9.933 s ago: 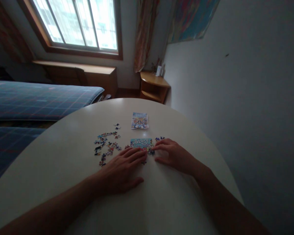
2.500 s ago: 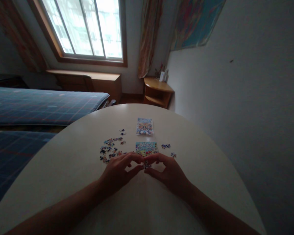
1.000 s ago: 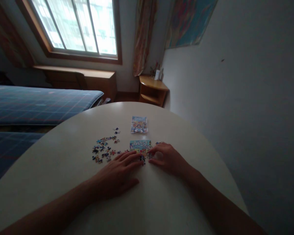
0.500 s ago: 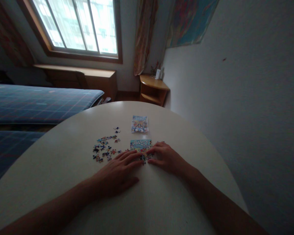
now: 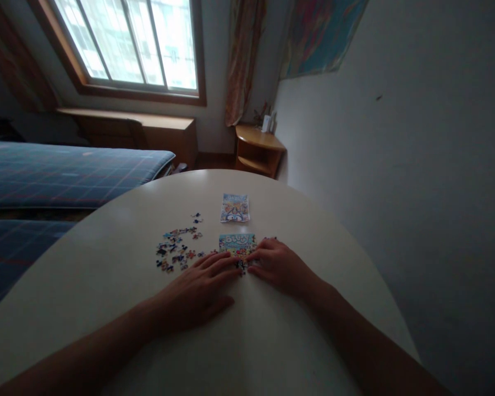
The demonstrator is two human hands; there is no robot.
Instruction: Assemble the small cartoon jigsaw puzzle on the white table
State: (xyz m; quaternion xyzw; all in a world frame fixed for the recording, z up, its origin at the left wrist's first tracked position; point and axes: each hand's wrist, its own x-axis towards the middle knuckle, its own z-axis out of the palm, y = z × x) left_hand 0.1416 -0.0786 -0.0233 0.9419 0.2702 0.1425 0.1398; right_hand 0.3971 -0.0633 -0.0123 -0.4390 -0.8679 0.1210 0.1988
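Note:
A partly assembled jigsaw puzzle (image 5: 237,242) with a blue top strip and lettering lies flat between my hands. My left hand (image 5: 208,280) rests palm down, fingers stretched out over its lower left part. My right hand (image 5: 278,264) is curled at the lower right, index fingertip and thumb tip touching the puzzle's edge. Anything between those tips is too small and dark to make out. Small colourful pieces (image 5: 242,266) show below the puzzle, between the hands. Loose puzzle pieces (image 5: 173,250) are scattered left of the puzzle, some close to my left fingers.
Beyond the puzzle lies a printed picture sheet or packet (image 5: 235,208) on the round white table (image 5: 272,352). A bed with a plaid mattress (image 5: 74,170) stands to the left. A wooden corner shelf (image 5: 259,137) is behind the table, and a wall (image 5: 396,181) runs along the right.
Both hands keep nearly the same place. The fingers of my right hand have shifted very slightly at the puzzle's edge; the pieces look unmoved.

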